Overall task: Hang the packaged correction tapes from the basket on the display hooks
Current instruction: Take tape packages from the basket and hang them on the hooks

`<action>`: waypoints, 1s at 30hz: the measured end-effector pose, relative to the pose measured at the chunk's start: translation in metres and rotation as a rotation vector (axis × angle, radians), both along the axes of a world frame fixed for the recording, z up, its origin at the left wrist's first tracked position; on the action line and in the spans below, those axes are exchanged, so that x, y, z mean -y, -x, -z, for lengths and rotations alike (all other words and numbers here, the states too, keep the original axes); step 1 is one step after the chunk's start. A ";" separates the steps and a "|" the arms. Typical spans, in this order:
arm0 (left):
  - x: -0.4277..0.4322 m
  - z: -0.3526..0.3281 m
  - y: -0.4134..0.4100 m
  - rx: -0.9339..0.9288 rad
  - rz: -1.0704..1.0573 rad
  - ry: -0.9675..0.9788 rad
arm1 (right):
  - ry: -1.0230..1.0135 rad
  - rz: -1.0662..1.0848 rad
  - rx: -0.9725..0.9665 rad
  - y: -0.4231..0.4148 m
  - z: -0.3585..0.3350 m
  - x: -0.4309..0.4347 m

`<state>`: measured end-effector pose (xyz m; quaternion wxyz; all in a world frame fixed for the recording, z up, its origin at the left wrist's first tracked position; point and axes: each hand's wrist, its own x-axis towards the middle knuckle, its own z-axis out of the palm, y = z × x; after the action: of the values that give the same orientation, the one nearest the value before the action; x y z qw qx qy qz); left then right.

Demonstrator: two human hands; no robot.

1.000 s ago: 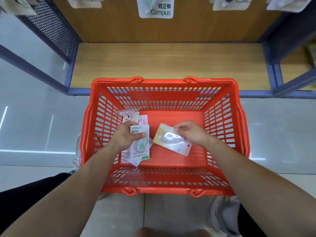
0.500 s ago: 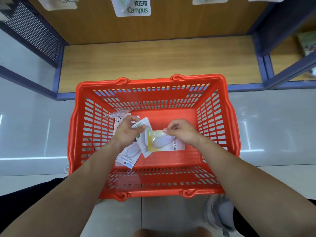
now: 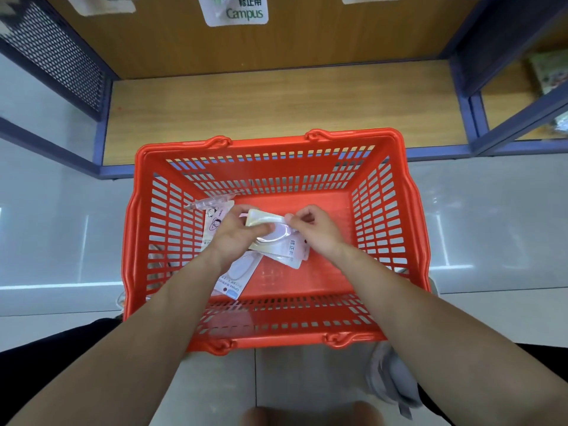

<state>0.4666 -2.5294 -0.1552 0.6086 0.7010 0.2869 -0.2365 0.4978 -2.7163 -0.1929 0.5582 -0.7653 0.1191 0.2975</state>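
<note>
While the left hand (image 3: 235, 238) clasps a correction tape pack (image 3: 273, 239) inside the basket (image 3: 270, 139), the right hand (image 3: 312, 232) pinches its edge.

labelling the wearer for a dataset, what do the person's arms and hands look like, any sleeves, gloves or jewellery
The left forearm and right forearm are bare right to the frame edge, with no sleeve in view. The left hand and right hand wear no gloves. No ring, watch or bracelet shows on either hand or wrist.

wooden shelf (image 3: 276, 103), tiled floor (image 3: 61, 226), grey shoe (image 3: 390, 376)
</note>
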 end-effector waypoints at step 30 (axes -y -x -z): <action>-0.106 -0.085 0.010 0.122 0.252 -0.663 | 0.170 -0.629 -0.095 0.022 0.039 -0.085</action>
<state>0.4565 -2.4232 -0.0704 0.3301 0.9030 0.2227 -0.1616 0.4754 -2.6312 -0.2316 0.3670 -0.7937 -0.0731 0.4796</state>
